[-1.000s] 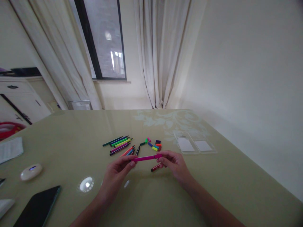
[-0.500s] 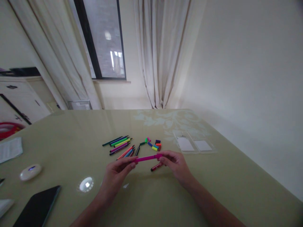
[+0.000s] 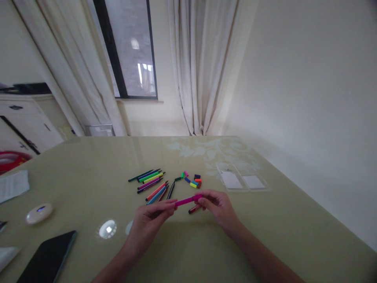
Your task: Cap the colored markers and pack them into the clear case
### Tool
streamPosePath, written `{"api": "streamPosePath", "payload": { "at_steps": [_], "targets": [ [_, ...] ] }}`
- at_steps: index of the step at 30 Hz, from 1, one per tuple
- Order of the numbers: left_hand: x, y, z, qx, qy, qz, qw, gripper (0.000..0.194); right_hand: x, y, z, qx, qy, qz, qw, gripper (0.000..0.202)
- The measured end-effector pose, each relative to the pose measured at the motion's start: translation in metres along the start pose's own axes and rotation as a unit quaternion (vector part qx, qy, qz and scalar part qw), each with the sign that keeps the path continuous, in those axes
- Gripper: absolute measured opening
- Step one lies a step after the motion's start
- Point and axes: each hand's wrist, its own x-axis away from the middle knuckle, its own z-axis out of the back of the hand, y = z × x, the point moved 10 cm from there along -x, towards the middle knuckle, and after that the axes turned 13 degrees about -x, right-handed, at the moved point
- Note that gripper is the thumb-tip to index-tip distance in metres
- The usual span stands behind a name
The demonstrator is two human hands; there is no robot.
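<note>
A pink felt-tip marker (image 3: pixel 183 201) is held level above the table between both hands. My left hand (image 3: pixel 150 219) is closed on its left end. At the right end, the thumb and fingers of my right hand (image 3: pixel 218 205) pinch the pink cap (image 3: pixel 196 197), which sits on the marker. Partly hidden behind the right fingers, a dark red marker (image 3: pixel 193 210) lies on the table. Beyond the hands are several uncapped markers (image 3: pixel 149 183) in two loose groups, and a black marker (image 3: pixel 171 191). Several loose caps (image 3: pixel 193 184) in mixed colours lie to their right.
A clear plastic case (image 3: pixel 244 184) with white inserts lies unfolded at the right. On the left are a black tablet or phone (image 3: pixel 47 257), a white rounded device (image 3: pixel 39 214) and a sheet of paper (image 3: pixel 14 186). A wall (image 3: pixel 318 118) borders the table's right side.
My left hand has shifted slightly right and down, with less of the pink marker showing between the hands. My right hand has stayed nearly in place at the cap end.
</note>
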Motion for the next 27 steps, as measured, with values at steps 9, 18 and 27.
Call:
{"api": "streamPosePath", "payload": {
  "at_steps": [9,18,27],
  "targets": [
    [0.000,-0.001,-0.001,-0.003,-0.004,0.004,1.000,0.022,0.001,0.003,0.000,0.013,-0.009,-0.001,1.000,0.029],
    [0.000,-0.003,-0.004,0.012,-0.004,0.000,1.000,0.016,0.002,0.005,0.001,0.016,-0.014,-0.007,1.000,0.031],
    [0.007,-0.002,-0.023,-0.006,-0.053,-0.035,0.998,0.022,-0.001,-0.004,0.005,0.131,-0.069,-0.005,0.989,0.029]
  ]
}}
